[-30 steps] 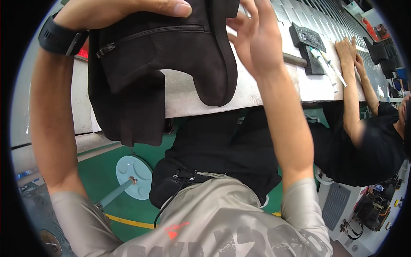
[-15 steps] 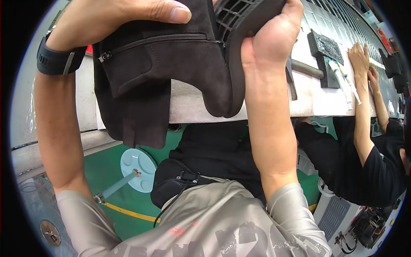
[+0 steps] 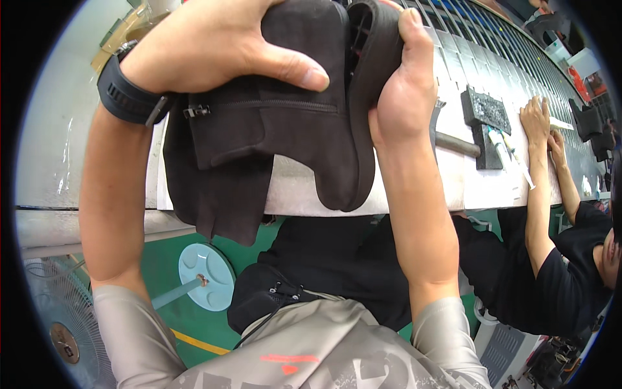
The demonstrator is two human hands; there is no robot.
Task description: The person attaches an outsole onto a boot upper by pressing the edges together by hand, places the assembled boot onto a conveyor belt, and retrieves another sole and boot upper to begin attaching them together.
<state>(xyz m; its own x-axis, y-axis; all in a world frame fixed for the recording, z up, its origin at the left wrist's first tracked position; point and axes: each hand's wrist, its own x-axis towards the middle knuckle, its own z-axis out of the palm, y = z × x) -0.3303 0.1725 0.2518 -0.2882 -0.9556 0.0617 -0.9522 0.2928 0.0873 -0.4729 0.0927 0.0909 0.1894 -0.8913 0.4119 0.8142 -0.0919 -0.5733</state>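
Observation:
A dark suede ankle boot (image 3: 298,139) with a side zipper (image 3: 278,105) lies sideways above the bench edge, toe away from me. My left hand (image 3: 217,48), wearing a black wristband (image 3: 129,91), is wrapped over its upper, thumb lying above the zipper. My right hand (image 3: 409,91) is closed round the black sole (image 3: 364,139), palm against its outer face. The sole meets the boot at the heel; a narrow gap shows toward the toe. Most of my fingers are hidden behind the boot. A dark fabric shaft (image 3: 223,194) hangs below at the left.
Right of the boot, a hammer (image 3: 457,144) lies on the pale bench (image 3: 476,191), near black blocks (image 3: 486,111) and white syringe-like tubes (image 3: 502,152). Metal bars (image 3: 479,45) run behind. A co-worker's hands (image 3: 536,123) rest farther right. A fan (image 3: 65,324) stands lower left.
The view has shifted, so bench and boot sit lower. My left hand and the boot have moved right. The gap between the sole and the boot's front part is narrower.

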